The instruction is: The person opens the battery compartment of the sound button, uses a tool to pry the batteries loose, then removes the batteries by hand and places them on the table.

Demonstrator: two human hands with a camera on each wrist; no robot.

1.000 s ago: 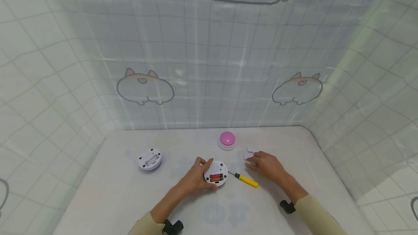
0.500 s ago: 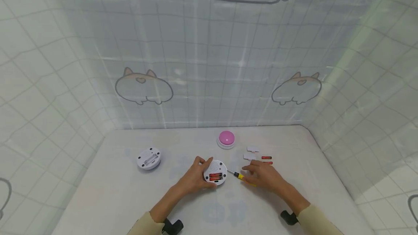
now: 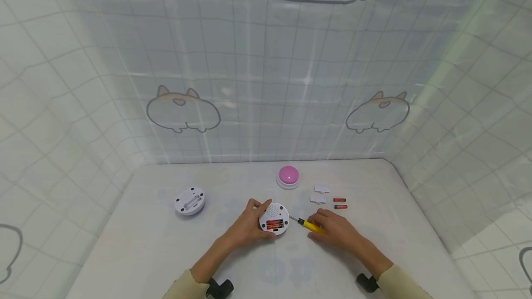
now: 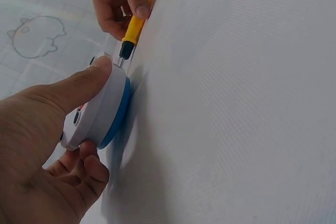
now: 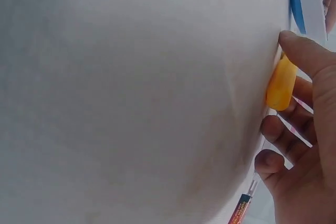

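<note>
My left hand (image 3: 248,226) grips a round buzzer button (image 3: 272,211) by its sides. Its white underside faces up, with speaker holes and red batteries (image 3: 274,224) in the uncovered compartment; a blue dome (image 4: 118,114) shows beneath it in the left wrist view. To its right lies a screwdriver (image 3: 311,226) with a yellow handle, its metal shaft pointing at the button. My right hand (image 3: 335,230) pinches that handle between thumb and fingers, the thumb (image 5: 304,52) along it in the right wrist view. The handle's rear end is hidden under the hand in the head view.
A pink-domed button (image 3: 288,175) stands upright at the back. Another button (image 3: 190,201) lies upside down at the left, its battery compartment bare. Two white battery covers (image 3: 317,199) and two loose red batteries (image 3: 340,206) lie beyond my right hand. Patterned curtain walls (image 3: 266,82) surround the table.
My right hand has come back from the battery covers and loose batteries to the screwdriver handle, leaving those in view. My left hand has kept holding the button in place.
</note>
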